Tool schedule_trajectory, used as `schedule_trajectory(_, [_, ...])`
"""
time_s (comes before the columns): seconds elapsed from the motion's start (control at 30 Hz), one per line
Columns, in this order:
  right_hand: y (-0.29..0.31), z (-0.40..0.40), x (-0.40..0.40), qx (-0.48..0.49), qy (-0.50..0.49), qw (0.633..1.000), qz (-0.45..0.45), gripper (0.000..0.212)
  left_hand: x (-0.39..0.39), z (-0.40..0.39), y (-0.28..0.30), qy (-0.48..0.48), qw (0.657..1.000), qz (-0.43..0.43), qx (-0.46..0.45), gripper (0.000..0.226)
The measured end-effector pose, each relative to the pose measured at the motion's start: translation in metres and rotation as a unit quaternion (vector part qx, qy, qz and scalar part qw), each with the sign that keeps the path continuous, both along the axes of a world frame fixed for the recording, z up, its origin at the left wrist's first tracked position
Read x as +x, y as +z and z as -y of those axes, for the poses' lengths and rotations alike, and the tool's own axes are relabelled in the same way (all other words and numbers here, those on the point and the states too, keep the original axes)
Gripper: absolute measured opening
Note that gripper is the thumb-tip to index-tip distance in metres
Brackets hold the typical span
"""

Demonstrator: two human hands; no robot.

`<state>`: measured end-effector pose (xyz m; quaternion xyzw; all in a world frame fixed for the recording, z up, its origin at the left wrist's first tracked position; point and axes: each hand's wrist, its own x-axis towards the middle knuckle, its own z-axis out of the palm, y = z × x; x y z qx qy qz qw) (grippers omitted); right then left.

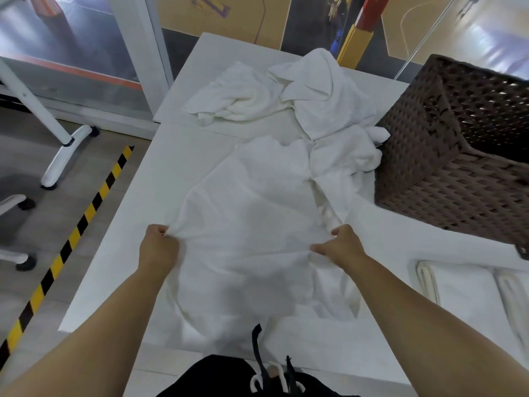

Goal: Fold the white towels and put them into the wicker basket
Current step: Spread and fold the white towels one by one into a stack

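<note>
Looking down from your head, you see both bare forearms reaching forward over a white table. Nearest your body, dark clothing with black and white drawstrings fills the bottom edge.

Your left hand has its fingers curled, pinching the left edge of a white towel. Your right hand grips the towel's right side, thumb pointing inward and fingers bunched into the cloth. The towel lies spread and wrinkled between your hands, running away from you along the table, with its near end reaching the table's near edge.

At your lower right, folded towels lie on the table. Beyond them, on the right, stands a dark brown wicker basket, tilted in this wide view; its inside cannot be seen.

Farther on, a heap of crumpled towels sits at the table's far end, touching the spread towel and lying just beside the basket.

Left of the table, a yellow-and-black stripe runs across the floor near white wheeled legs.
</note>
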<state>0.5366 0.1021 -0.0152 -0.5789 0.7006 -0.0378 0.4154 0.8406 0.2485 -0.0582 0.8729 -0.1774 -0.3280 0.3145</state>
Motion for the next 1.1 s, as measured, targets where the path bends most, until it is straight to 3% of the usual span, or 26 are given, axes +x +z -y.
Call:
schedule_trajectory(0.07, [-0.004,-0.002,-0.009,0.045,-0.050,0.997,0.028,0.056,-0.007,-0.006,0.003,-0.012,1.000,-0.021,0.007,0.010])
schedule_trajectory(0.13, [0.000,-0.005,-0.017,0.089,-0.109,0.988,0.069,0.062,-0.013,-0.012,0.004,-0.029,0.999,-0.024,-0.011,0.032])
schedule_trajectory(0.2, [0.004,-0.007,-0.027,0.094,-0.125,0.984,0.080,0.055,-0.018,-0.020,0.010,-0.028,0.999,-0.016,-0.035,0.038])
schedule_trajectory(0.3, [0.021,-0.013,-0.034,0.080,-0.146,0.982,0.091,0.039,-0.023,-0.029,0.026,0.012,0.997,-0.018,-0.075,0.029])
schedule_trajectory(0.53, [0.079,-0.043,-0.051,0.039,-0.215,0.947,0.237,0.029,-0.031,-0.066,0.081,0.053,0.983,0.008,-0.176,0.026])
schedule_trajectory(0.73, [0.125,-0.078,-0.069,-0.122,-0.148,0.964,0.185,0.035,-0.037,-0.097,0.135,0.095,0.961,0.034,-0.257,0.028])
schedule_trajectory(0.87, [0.159,-0.106,-0.080,-0.277,-0.161,0.928,0.192,0.022,-0.043,-0.120,0.174,0.095,0.939,0.024,-0.329,0.021])
schedule_trajectory(1.1, [0.213,-0.148,-0.110,-0.355,-0.122,0.894,0.244,0.020,-0.063,-0.169,0.233,0.033,0.899,0.006,-0.437,0.015])
